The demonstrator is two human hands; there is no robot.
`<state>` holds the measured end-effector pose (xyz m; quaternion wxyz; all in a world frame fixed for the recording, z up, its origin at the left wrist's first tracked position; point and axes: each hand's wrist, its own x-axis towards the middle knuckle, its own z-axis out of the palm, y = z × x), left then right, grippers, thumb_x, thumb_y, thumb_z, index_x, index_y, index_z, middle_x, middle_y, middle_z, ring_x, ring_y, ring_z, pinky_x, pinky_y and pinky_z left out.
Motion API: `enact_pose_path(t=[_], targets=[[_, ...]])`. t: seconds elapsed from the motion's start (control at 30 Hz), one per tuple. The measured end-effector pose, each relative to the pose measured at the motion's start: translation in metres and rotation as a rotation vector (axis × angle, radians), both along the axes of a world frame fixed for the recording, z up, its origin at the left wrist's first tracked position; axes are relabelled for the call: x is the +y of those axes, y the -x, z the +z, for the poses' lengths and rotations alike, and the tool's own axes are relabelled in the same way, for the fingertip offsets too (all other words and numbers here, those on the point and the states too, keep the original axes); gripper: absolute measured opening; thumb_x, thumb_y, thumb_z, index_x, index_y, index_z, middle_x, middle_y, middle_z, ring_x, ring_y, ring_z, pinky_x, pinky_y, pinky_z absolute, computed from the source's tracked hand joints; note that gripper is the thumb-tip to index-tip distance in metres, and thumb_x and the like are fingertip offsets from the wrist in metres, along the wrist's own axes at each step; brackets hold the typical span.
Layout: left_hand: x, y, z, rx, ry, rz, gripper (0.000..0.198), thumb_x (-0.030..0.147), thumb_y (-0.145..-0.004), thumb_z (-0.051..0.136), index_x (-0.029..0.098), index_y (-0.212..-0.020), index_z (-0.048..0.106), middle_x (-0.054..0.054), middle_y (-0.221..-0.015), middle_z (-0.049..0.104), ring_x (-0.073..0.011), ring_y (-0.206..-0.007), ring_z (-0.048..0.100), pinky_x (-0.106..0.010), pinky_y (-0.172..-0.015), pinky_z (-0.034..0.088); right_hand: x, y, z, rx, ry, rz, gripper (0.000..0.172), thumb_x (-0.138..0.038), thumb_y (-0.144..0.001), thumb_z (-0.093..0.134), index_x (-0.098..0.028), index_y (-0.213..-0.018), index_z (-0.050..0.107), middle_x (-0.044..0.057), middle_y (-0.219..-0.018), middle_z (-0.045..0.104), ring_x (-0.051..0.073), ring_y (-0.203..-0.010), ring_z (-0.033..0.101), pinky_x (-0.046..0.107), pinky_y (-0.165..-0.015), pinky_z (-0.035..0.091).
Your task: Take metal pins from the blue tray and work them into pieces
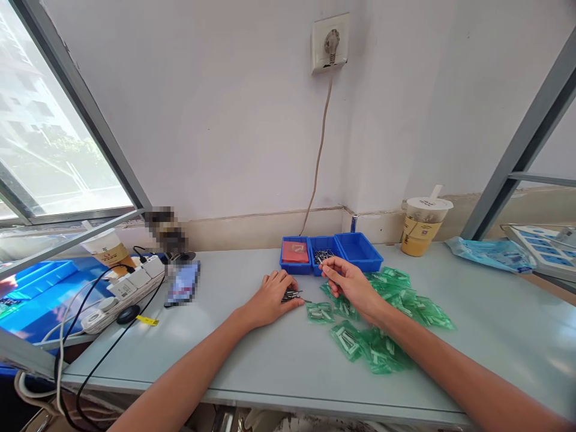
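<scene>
My left hand (272,297) rests on the grey table (252,360), fingers curled round a small bunch of dark metal pins (291,294). My right hand (348,285) hovers just in front of the blue trays, thumb and forefinger pinched together; what they hold is too small to name. Beneath and right of it lie several small green plastic bags (382,324) with metal parts inside. The middle blue tray (324,259) holds loose metal pins. The left tray (295,255) holds a red pad, and the right tray (360,251) looks empty.
A lidded drink cup with a straw (422,227) stands at the back right, next to a blue plastic packet (490,252). At the left lie a white power strip (121,291) with black cables, a phone (182,285) and another cup (108,249). A cord (320,150) hangs from the wall socket.
</scene>
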<state>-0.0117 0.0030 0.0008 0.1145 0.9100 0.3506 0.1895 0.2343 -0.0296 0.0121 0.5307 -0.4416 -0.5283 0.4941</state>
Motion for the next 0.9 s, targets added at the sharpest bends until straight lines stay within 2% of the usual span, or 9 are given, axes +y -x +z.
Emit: enact_pose_path(t=[0.17,0.47,0.9], targets=[[-0.0005,0.0001,0.0007,0.001,-0.001,-0.006,0.032,0.055,-0.101,0.056,0.024,-0.108,0.059,-0.005,-0.113,0.061,-0.0238,-0.103,0.054,-0.040,-0.094,0.040,0.0038,-0.0016,-0.0036,0.024,-0.009,-0.038,0.045,-0.062,-0.079,0.077,-0.023,-0.097,0.063,-0.003,-0.082,0.057,0.008,-0.053,0.044,0.024,-0.048,0.041],[-0.0021,0.0001,0.0043,0.010,0.010,0.003,0.033,0.056,-0.101,0.055,0.024,-0.109,0.059,-0.005,-0.115,0.061,-0.0252,-0.106,0.054,-0.041,-0.094,0.039,0.0028,-0.0054,0.0038,0.259,0.075,0.005,0.040,-0.053,-0.076,0.083,-0.020,-0.093,0.069,-0.001,-0.083,0.052,0.007,-0.057,0.037,0.022,-0.048,0.035],[-0.0012,-0.0009,0.0029,-0.003,0.015,0.002,0.031,0.055,-0.101,0.056,0.025,-0.109,0.060,-0.004,-0.114,0.061,-0.0242,-0.104,0.054,-0.040,-0.094,0.040,0.0024,-0.0032,0.0020,0.119,0.037,-0.046,0.045,-0.059,-0.077,0.080,-0.022,-0.094,0.061,0.000,-0.089,0.064,0.008,-0.055,0.047,0.025,-0.050,0.043]])
